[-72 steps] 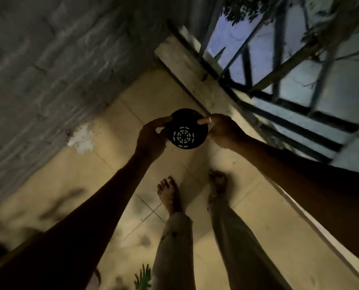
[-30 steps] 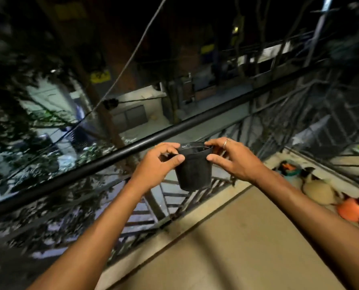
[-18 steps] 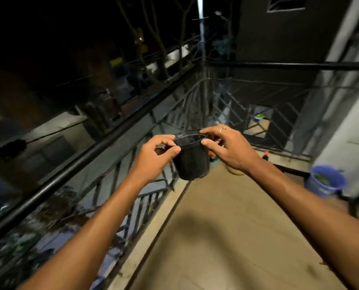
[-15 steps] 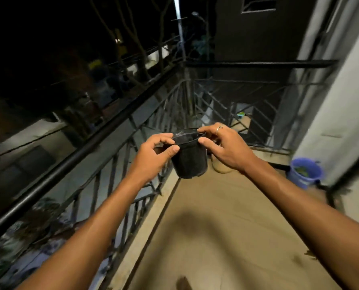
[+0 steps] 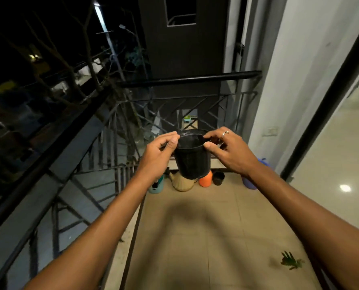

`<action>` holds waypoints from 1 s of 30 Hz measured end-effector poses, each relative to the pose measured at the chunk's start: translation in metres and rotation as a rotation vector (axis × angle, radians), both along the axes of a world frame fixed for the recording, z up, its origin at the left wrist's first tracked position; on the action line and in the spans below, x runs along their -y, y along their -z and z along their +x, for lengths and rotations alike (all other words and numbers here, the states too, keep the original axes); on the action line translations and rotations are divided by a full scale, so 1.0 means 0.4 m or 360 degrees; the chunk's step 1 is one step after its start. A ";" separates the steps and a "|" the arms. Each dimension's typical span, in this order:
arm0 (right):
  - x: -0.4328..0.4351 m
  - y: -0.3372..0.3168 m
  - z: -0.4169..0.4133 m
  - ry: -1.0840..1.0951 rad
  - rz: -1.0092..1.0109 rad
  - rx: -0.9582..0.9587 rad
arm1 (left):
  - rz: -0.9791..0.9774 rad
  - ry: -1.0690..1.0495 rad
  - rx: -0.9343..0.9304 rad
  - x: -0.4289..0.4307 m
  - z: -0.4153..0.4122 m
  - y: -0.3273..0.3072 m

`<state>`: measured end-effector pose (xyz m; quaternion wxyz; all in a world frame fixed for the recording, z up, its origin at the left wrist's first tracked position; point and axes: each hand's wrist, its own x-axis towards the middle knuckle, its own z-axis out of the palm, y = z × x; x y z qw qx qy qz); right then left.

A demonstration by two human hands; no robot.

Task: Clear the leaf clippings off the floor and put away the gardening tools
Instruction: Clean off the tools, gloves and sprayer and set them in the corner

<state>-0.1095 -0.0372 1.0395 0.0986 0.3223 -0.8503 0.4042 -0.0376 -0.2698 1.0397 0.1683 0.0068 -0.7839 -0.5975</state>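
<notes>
I hold a small black plastic pot (image 5: 192, 160) upright at chest height with both hands. My left hand (image 5: 156, 158) pinches its rim on the left side. My right hand (image 5: 230, 152), with a ring on one finger, pinches the rim on the right. A green leaf clipping (image 5: 289, 261) lies on the beige tiled floor (image 5: 195, 237) at the lower right, beside my right forearm.
At the balcony's far end stand a teal container (image 5: 156, 186), a tan watering can (image 5: 181, 182), an orange pot (image 5: 205, 180), a small black pot (image 5: 218, 178) and a blue bucket (image 5: 248, 183). A black railing (image 5: 55, 155) runs along the left. A white wall and a dark door frame (image 5: 329, 101) are on the right.
The view has swung right from the railing to look down the balcony. Both hands keep hold of the black pot, which was turned from bottom-up to upright earlier.
</notes>
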 end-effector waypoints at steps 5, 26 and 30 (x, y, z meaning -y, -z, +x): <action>-0.067 0.021 -0.143 0.0160 0.0041 0.0042 | -0.0041 0.0038 0.0181 -0.056 -0.213 0.000; -0.434 0.209 -0.970 0.0313 0.0142 0.0482 | 0.0295 0.0047 0.0958 -0.456 -1.068 0.222; -0.444 0.296 -1.115 0.0463 0.0230 0.0711 | 0.0253 0.0026 0.1013 -0.492 -1.188 0.310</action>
